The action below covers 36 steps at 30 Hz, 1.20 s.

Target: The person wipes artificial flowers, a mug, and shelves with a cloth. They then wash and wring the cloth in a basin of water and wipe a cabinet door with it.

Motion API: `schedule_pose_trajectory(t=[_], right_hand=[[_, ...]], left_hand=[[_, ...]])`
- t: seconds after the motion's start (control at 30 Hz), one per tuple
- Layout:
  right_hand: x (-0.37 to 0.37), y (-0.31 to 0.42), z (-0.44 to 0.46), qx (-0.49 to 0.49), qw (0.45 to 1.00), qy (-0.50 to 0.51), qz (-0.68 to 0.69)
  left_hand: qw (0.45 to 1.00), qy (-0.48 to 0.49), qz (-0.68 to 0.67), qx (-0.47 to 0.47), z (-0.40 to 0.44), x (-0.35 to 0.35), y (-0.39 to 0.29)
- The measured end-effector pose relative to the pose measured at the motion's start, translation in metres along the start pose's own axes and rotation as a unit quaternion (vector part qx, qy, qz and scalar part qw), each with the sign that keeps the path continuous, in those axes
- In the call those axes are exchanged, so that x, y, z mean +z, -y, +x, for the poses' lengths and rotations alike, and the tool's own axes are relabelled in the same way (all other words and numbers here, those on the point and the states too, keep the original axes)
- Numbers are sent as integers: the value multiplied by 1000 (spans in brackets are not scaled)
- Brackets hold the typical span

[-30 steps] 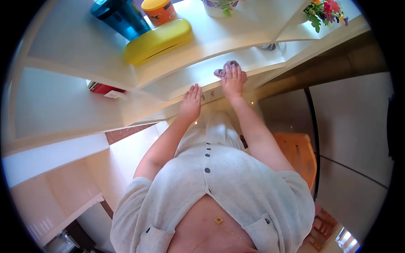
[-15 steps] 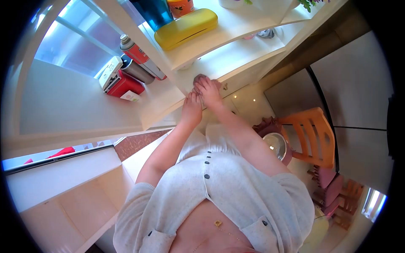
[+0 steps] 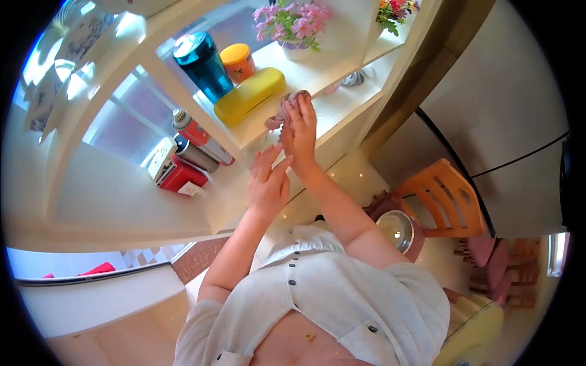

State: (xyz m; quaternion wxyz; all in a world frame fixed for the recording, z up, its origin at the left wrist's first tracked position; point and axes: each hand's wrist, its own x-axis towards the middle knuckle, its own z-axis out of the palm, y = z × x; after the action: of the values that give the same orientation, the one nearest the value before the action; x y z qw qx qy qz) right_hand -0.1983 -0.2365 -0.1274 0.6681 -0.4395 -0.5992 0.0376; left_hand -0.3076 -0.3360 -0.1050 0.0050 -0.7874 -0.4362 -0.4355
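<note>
My right hand (image 3: 300, 131) is closed on a crumpled brownish-pink cloth (image 3: 281, 114), at the front edge of the upper shelf (image 3: 329, 73). The palm and bent fingers press the cloth, part of which hangs loose to the left. Just below and left is my left hand (image 3: 268, 183), its fingers spread and nothing in it; its fingertips come close to the right wrist. Behind the cloth a yellow oblong case (image 3: 250, 96) lies on the shelf. Beside it stand a teal tumbler (image 3: 202, 67) and an orange jar with a yellow lid (image 3: 238, 63).
A pot of pink flowers (image 3: 296, 46) stands further along the shelf. In the left compartment are a spray can (image 3: 198, 135), a dark metal flask (image 3: 196, 155) and a red box (image 3: 183, 178). To the right, a metal basin (image 3: 397, 230) sits by a wooden chair (image 3: 442, 198).
My right hand has lifted the cloth from the lower ledge up to the upper shelf's edge. My left hand has come away from the ledge and spread its fingers. The view has tilted upward.
</note>
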Motion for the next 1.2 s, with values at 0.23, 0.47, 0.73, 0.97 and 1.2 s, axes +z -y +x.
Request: schedule_pose_trajectory(t=[0.23, 0.47, 0.73, 0.97, 1.2], right_hand=[[-9, -57, 43, -9, 999, -42, -7], [-7, -60, 60, 53, 991, -114, -40], [-82, 11, 84, 336, 867, -89, 357], [-95, 28, 305, -131, 969, -135, 157], [-43, 56, 294, -315, 940, -131, -8]], left_hand=[[996, 18, 82, -31, 33, 3, -1], [986, 57, 136, -80, 37, 15, -4], [990, 44, 114, -65, 38, 4, -5], [992, -98, 81, 5, 98, -35, -60], [992, -115, 52, -27, 90, -26, -55]])
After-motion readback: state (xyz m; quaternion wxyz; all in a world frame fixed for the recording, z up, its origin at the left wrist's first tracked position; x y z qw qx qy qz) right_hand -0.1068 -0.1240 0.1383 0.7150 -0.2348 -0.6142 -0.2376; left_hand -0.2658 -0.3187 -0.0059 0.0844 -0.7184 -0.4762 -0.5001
